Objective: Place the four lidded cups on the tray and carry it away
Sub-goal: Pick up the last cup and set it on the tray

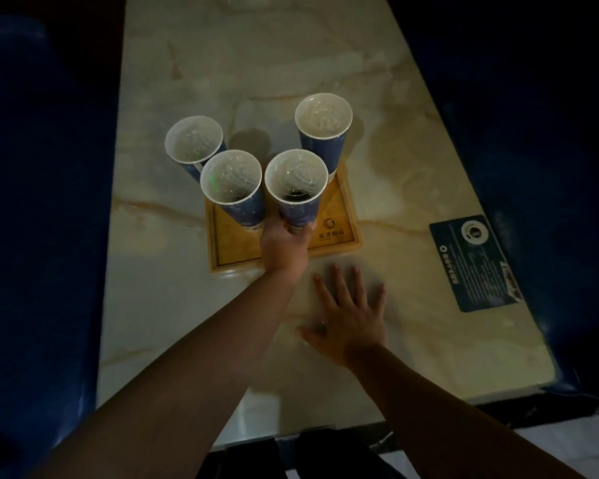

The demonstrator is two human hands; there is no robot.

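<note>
Four tall blue paper cups with clear lids stand on or at a square wooden tray (pixel 339 233) on the marble table. My left hand (pixel 284 242) grips the base of the near middle cup (pixel 296 188) over the tray. Just to its left stands another cup (pixel 232 181) on the tray. A third cup (pixel 322 129) rises at the tray's far right corner. The far left cup (pixel 193 141) stands at the tray's far left edge; whether it rests on the tray is hidden. My right hand (pixel 348 318) lies flat on the table, fingers spread, near the tray's front edge.
The pale marble table (pixel 256 63) runs away from me between dark blue seats (pixel 42 202) on both sides. A dark blue card with a round emblem (pixel 474 262) lies on the table near its right edge.
</note>
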